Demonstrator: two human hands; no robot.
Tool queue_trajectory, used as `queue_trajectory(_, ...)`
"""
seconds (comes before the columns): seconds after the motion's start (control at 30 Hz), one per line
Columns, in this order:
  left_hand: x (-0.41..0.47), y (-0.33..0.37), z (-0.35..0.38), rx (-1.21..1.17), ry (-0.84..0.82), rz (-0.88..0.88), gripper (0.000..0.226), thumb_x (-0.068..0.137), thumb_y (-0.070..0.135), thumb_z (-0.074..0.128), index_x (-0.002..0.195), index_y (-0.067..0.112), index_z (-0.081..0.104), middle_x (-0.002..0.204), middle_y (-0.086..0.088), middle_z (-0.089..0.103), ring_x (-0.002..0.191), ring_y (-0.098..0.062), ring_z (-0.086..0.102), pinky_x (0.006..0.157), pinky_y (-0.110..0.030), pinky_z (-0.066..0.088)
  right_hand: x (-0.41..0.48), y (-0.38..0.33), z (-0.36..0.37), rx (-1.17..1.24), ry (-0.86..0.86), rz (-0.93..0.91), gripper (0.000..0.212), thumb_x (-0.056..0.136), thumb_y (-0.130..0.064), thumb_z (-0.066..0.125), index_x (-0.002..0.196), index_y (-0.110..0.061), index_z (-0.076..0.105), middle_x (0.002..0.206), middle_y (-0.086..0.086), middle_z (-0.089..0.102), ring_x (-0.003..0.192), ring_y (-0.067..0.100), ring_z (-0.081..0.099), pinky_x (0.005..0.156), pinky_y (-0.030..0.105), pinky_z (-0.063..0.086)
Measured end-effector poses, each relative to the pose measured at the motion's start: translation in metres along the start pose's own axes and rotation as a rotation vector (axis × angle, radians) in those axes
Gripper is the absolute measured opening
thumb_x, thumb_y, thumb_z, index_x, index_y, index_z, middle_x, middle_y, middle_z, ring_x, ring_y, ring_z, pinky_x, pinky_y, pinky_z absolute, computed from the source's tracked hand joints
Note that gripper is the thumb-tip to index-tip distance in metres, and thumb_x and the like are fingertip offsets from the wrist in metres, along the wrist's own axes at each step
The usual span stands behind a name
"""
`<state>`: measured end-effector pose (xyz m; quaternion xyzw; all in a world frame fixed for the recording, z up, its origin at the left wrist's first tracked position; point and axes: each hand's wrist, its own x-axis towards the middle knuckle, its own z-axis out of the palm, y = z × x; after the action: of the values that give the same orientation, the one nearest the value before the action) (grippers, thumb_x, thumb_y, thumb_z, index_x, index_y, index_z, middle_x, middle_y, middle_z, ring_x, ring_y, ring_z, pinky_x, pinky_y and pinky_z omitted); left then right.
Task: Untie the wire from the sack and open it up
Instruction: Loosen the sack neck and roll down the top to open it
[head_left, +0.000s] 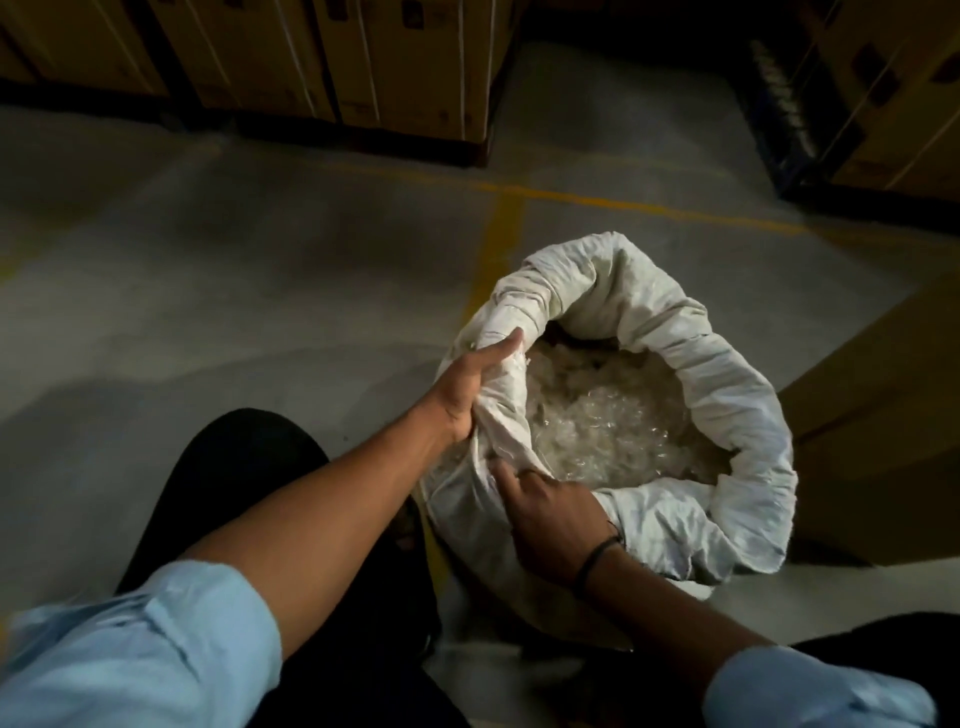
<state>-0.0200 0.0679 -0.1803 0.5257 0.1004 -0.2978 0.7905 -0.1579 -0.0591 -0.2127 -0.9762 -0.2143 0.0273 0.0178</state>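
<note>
No wire shows, the sack (727, 395) gapes open, and my left hand (470, 387) at nine o'clock and right hand (550, 512) at six pinch its rolled rim, leaving only final spreading, I judge.

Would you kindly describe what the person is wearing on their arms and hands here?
Both arms wear light blue shirt sleeves, the left sleeve and the right sleeve pushed up, leaving the forearms bare. The right wrist carries a thin dark band. The left hand and right hand are ungloved, no rings visible.
</note>
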Motion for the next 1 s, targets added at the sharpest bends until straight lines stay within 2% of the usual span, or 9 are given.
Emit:
queue_trajectory(0.1,-0.006,0.004,0.01,0.214,0.018,-0.013,0.045,0.077,0.036,0.083,0.114,0.014,0.07,0.105,-0.003,0.076,0.1,-0.017,0.071,0.091,-0.03,0.054,0.007,0.002,-0.02,0.16,-0.241,-0.063,0.083,0.081,-0.049,0.061,0.145,-0.02,0.018,0.12,0.013,0.062,0.095,0.037,0.065,0.075,0.041,0.05)
queue_trajectory(0.2,-0.006,0.005,0.018,0.324,0.024,-0.017,0.032,0.081,0.024,0.081,0.109,0.016,0.069,0.105,-0.002,0.076,0.098,-0.014,0.071,0.089,-0.029,0.055,0.023,0.032,-0.065,0.32,-0.487,-0.032,0.054,0.092,-0.057,0.051,0.137,-0.028,0.045,0.12,0.008,0.066,0.106,0.029,0.064,0.089,0.036,0.048)
queue_trajectory(0.3,-0.005,-0.005,0.021,0.478,0.031,0.065,0.034,0.079,0.017,0.082,0.11,0.012,0.068,0.111,-0.006,0.074,0.098,-0.018,0.07,0.087,-0.027,0.055,0.05,0.09,-0.106,0.173,-0.123,0.025,0.029,0.089,-0.039,0.053,0.113,-0.026,0.063,0.113,0.004,0.067,0.106,0.027,0.063,0.088,0.041,0.053)
queue_trajectory(0.37,-0.005,-0.012,0.019,0.618,0.002,0.138,0.061,0.071,0.023,0.087,0.125,0.014,0.061,0.116,0.003,0.07,0.104,-0.013,0.066,0.088,-0.022,0.052,0.069,0.121,-0.11,-0.067,0.094,-0.053,0.067,0.074,-0.029,0.062,0.139,-0.025,0.045,0.147,0.007,0.045,0.14,0.032,0.037,0.109,0.048,0.041)
queue_trajectory(0.47,0.0,-0.021,0.016,0.806,0.042,0.146,0.096,0.055,0.039,0.091,0.138,0.013,0.051,0.129,-0.001,0.063,0.117,-0.019,0.06,0.101,-0.035,0.05,0.104,0.127,-0.083,-0.295,0.023,-0.246,0.097,0.071,-0.024,0.066,0.155,-0.022,0.019,0.164,0.008,0.013,0.151,0.034,0.0,0.121,0.055,0.012)
queue_trajectory(0.6,0.006,-0.027,0.009,0.872,0.079,0.105,0.078,0.046,0.048,0.089,0.114,0.024,0.059,0.102,-0.001,0.072,0.092,-0.022,0.071,0.086,-0.049,0.058,0.138,0.126,-0.064,-0.229,0.073,-0.453,0.051,0.082,-0.03,0.056,0.132,-0.023,0.052,0.133,0.004,0.06,0.143,0.028,0.036,0.118,0.057,0.018)
queue_trajectory(0.73,0.003,-0.013,0.007,0.872,0.009,0.085,0.069,0.045,0.047,0.087,0.104,0.023,0.06,0.091,0.002,0.069,0.079,-0.015,0.067,0.082,-0.044,0.059,0.143,0.128,-0.072,-0.099,0.092,-0.385,0.035,0.071,-0.048,0.062,0.096,-0.024,0.063,0.079,0.003,0.068,0.084,0.028,0.068,0.102,0.043,0.044)
queue_trajectory(0.83,-0.006,0.008,0.017,1.216,0.121,0.005,0.097,0.055,0.059,0.084,0.137,0.02,0.047,0.125,-0.006,0.065,0.108,-0.025,0.064,0.096,-0.045,0.052,0.147,0.114,-0.08,-0.093,-0.154,-0.143,0.037,0.072,-0.055,0.064,0.097,-0.027,0.065,0.092,0.004,0.072,0.09,0.03,0.068,0.077,0.034,0.048)
queue_trajectory(1.0,-0.012,0.009,0.043,1.998,0.442,0.181,0.133,0.068,0.071,0.073,0.158,0.007,0.0,0.158,-0.024,0.028,0.148,-0.046,0.018,0.118,-0.063,0.01,0.166,0.087,-0.072,-0.114,-0.297,-0.003,0.048,0.087,-0.045,0.057,0.126,-0.017,0.059,0.127,0.009,0.064,0.118,0.027,0.06,0.094,0.037,0.047)
